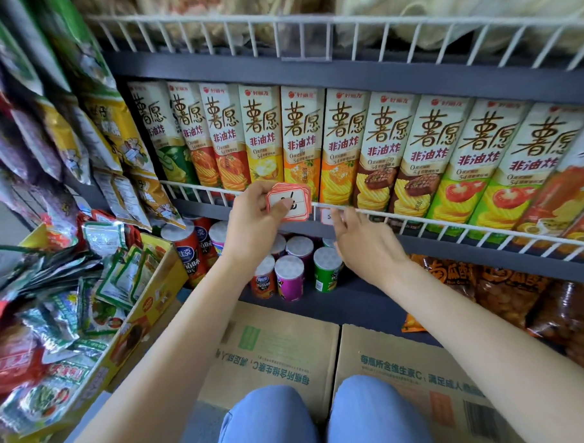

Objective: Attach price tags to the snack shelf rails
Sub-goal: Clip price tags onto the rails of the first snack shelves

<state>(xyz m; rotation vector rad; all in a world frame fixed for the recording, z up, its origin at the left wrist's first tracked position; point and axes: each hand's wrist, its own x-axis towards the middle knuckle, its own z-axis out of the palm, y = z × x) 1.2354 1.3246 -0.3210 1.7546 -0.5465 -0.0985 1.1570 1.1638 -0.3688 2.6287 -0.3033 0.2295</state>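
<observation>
A price tag is being seated on the wire rail while the spare tags are kept close at hand.

A stack of price tags is held in the grip of the left hand, thumb pressed on its face, just beside the wire rail, presumably so the next can be drawn quickly. The right hand is released, fingertips at a tag holder on the rail. Room is limited by the snack boxes behind and the canisters below.
</observation>
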